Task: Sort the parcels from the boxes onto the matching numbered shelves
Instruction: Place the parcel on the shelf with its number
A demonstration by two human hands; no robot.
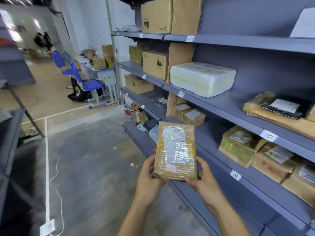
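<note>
I hold a small brown cardboard parcel point(175, 150) wrapped in clear tape, its white shipping label and a red-edged sticker facing me. My left hand point(150, 179) grips its lower left corner and my right hand point(204, 183) grips its lower right corner. The parcel is upright in front of the grey shelf unit point(226, 106) on my right. Shelf edges carry handwritten tags: 04 point(190, 38), 09 point(181, 94), 10 point(269, 135) and 15 point(235, 175).
Shelves hold cardboard boxes point(156, 64), a white foam-wrapped parcel point(202, 78) and taped brown parcels point(238, 145). Another grey rack point(10, 126) stands at left. Farther back are a blue chair point(88, 82), a desk point(104, 72) and a white cable point(56, 176) on the concrete floor.
</note>
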